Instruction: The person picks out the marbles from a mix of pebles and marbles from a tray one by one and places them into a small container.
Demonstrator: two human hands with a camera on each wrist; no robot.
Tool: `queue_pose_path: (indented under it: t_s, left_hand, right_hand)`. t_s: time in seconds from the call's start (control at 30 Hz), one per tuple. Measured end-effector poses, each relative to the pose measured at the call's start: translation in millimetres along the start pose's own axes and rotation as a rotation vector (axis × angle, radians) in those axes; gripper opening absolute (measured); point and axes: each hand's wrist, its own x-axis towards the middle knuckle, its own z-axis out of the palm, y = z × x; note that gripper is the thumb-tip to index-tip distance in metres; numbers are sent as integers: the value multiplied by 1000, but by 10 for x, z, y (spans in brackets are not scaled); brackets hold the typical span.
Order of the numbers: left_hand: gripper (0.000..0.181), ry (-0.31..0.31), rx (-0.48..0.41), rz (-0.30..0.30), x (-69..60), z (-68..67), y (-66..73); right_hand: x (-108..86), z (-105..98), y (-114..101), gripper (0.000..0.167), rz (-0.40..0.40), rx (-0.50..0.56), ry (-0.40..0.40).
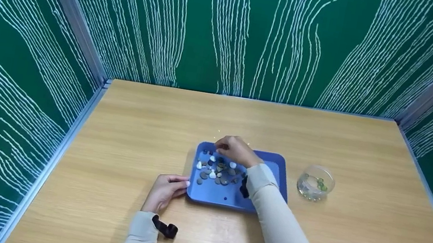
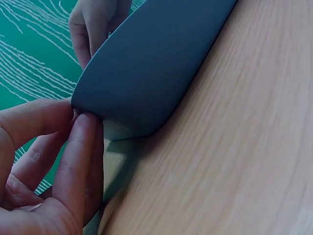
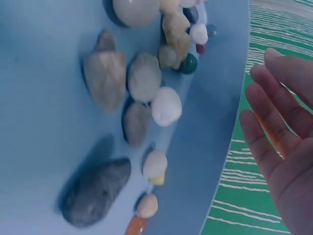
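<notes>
A blue tray (image 1: 211, 196) lies on the table with pebbles (image 1: 224, 180), white stones (image 1: 213, 175) and small beads, mostly gathered in its left half. My left hand (image 1: 168, 190) pinches the tray's rim at the near left, thumb and fingers meeting at the tray corner (image 2: 146, 63) in the left wrist view. Over the far left part of the tray hovers my right hand (image 1: 238, 150). Its fingers (image 3: 266, 115) are loosely extended beside the tray wall in the right wrist view, with nothing visible in them. A green bead (image 3: 189, 63) lies among the stones there.
A clear glass bowl (image 1: 316, 182) with green and clear glass pieces stands right of the tray. Tiny yellowish bits lie on the wooden table (image 1: 146, 127) behind the tray. Green walls (image 1: 222, 31) with white lines enclose the table at the back and sides.
</notes>
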Motion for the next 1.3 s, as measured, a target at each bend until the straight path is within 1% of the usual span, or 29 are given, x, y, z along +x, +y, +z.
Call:
queue_pose_path:
  t_s: [0.1, 0.2, 0.27, 0.4, 0.47, 0.5, 0.63, 0.8, 0.93, 1.0, 1.17, 1.3]
  left_hand:
    - [34, 3, -1, -2, -1, -1, 0]
    - [34, 8, 7, -7, -7, -1, 4]
    - [35, 11, 11, -10, -13, -1, 9]
    - [36, -3, 20, 0, -29, -3, 19]
    - [35, -8, 24, 5, -37, -1, 24]
    - [35, -11, 26, 7, -39, 0, 23]
    - [34, -8, 24, 3, -37, 7, 23]
    - [33, -1, 28, -3, -27, 14, 26]
    - [32, 2, 33, -6, -21, 18, 21]
    - [32, 1, 30, -3, -18, 17, 19]
    - [33, -1, 27, 7, -20, 9, 21]
    - [33, -6, 32, 12, -33, -4, 22]
  right_hand:
    - [43, 58, -24, 28, 0, 4, -5]
    - [85, 110, -41, 28, -31, -14, -6]
    - [111, 146, -44, 27, -82, -40, 2]
    - [152, 220, -29, 24, -242, -115, 62]
    - [162, 250, -24, 24, -282, -136, 82]
    - [165, 262, -24, 24, -290, -140, 87]
    - [175, 297, -54, 25, -236, -134, 66]
    - [209, 345, -111, 24, -160, -153, 45]
    - [229, 391, -140, 23, -119, -168, 46]
    - [239, 410, -149, 20, -124, -180, 58]
    - [254, 450, -156, 11, -168, -213, 97]
    - [267, 478, -145, 12, -209, -228, 114]
